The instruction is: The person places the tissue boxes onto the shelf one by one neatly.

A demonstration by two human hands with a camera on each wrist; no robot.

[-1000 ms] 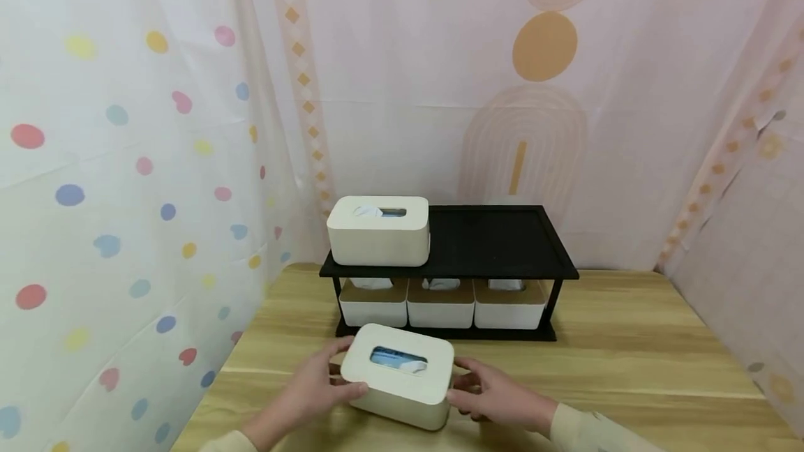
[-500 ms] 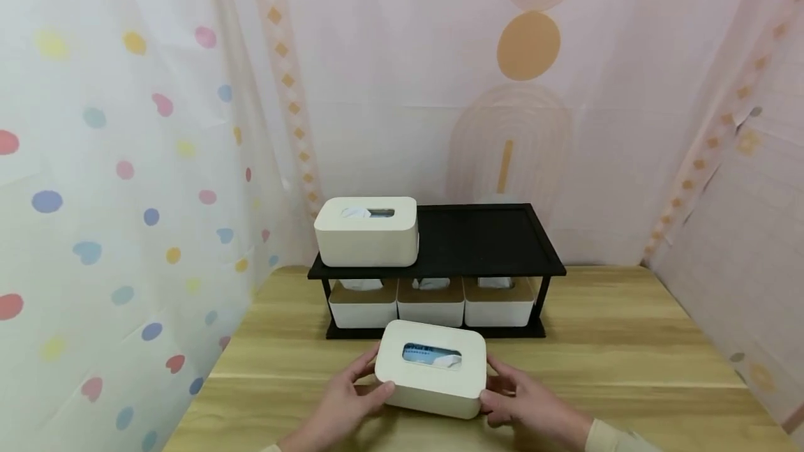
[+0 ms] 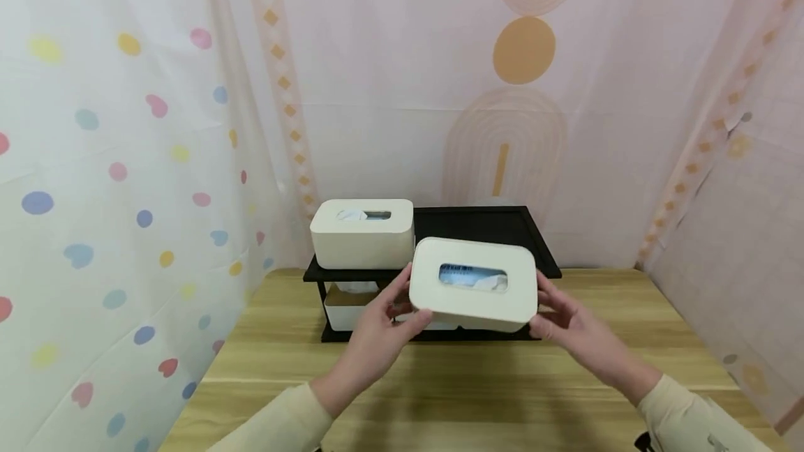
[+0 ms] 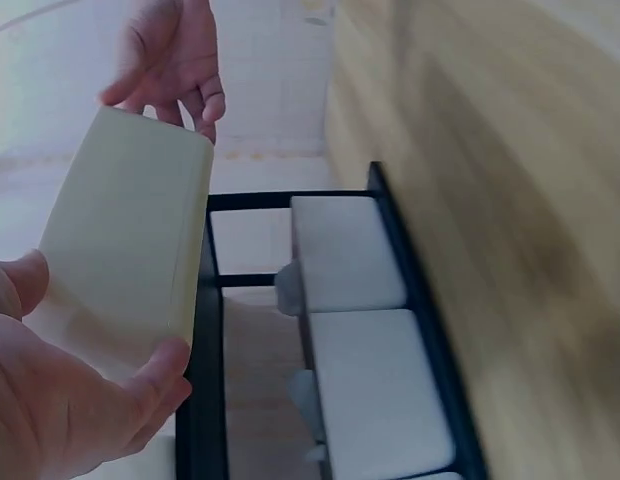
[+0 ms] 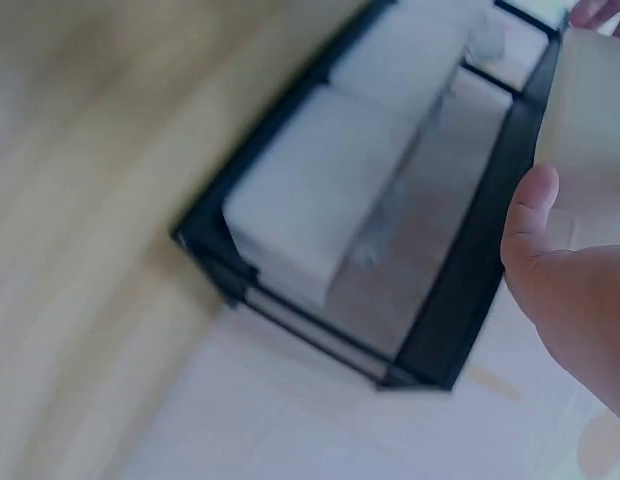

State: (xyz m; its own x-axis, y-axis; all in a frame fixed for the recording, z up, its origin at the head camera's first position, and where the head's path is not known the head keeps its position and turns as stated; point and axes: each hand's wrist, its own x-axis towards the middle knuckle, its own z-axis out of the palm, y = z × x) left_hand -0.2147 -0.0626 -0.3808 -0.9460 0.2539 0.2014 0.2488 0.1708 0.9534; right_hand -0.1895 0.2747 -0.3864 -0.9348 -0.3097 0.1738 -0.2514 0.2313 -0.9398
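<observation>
A cream tissue box (image 3: 474, 305), with blue packaging and a white tissue showing in its top slot, is held up in front of the black rack (image 3: 477, 222). My left hand (image 3: 375, 337) grips its left end, thumb on the near side. At the opposite end my right hand (image 3: 581, 337) holds it the same way. The box tilts, its top facing me. In the left wrist view, the long side of the tissue box (image 4: 130, 220) spans between both hands. The right wrist view shows my right thumb (image 5: 535, 205) along the box's edge.
A second cream tissue box (image 3: 362, 243) stands on the left of the rack's top shelf. White boxes with brown lids (image 3: 348, 309) fill the lower shelf, partly hidden behind the held box. The wooden table (image 3: 264, 368) extends around the rack, with patterned curtains (image 3: 377, 89) behind.
Both hands have lifted the tissue box off the table area and carried it forward and right, up toward the rack's top shelf. The view has shifted slightly. The shelved boxes have stayed put.
</observation>
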